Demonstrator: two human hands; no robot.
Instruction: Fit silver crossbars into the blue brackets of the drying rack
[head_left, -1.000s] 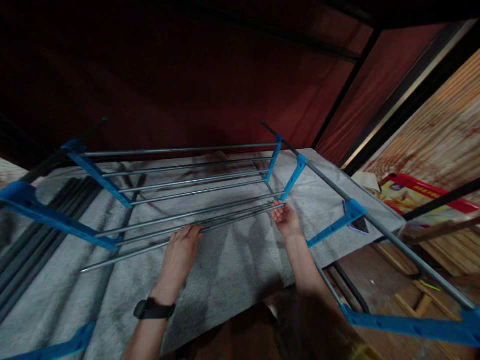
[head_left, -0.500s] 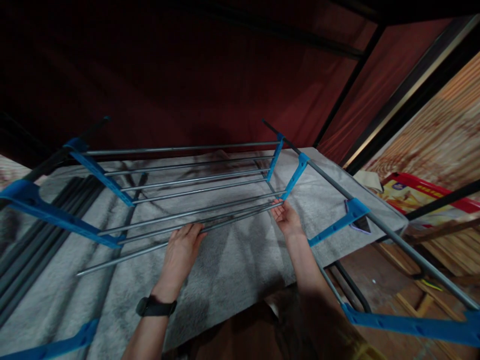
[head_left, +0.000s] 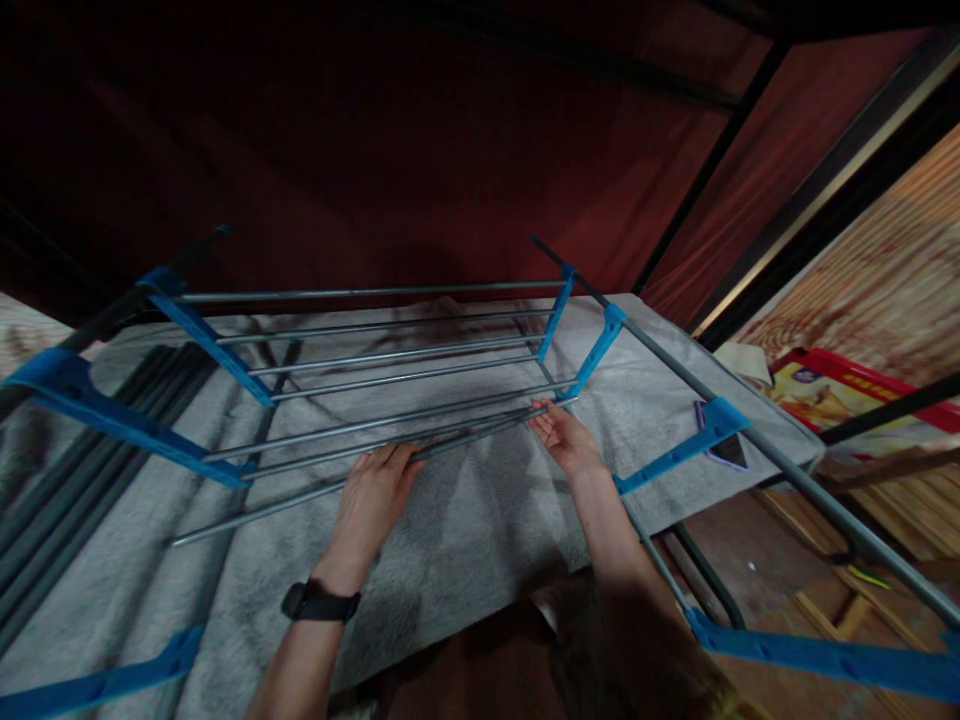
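A rack of grey metal rods and blue plastic brackets stands over a grey towel-covered surface. One loose grey rod runs slantwise from lower left to the right bracket. My left hand, with a black watch on its wrist, grips this rod near its middle. My right hand pinches the rod's right end, just below the blue bracket.
Several dark rods lie on the towel at left. Blue brackets jut out at left and at lower right. A small purple-edged piece lies on the towel's right. A red and yellow box and wooden slats are on the right.
The view has drifted a little. My right hand has slid slightly left along the rod's end; the rod's left end has risen a bit. My left hand keeps its grip.
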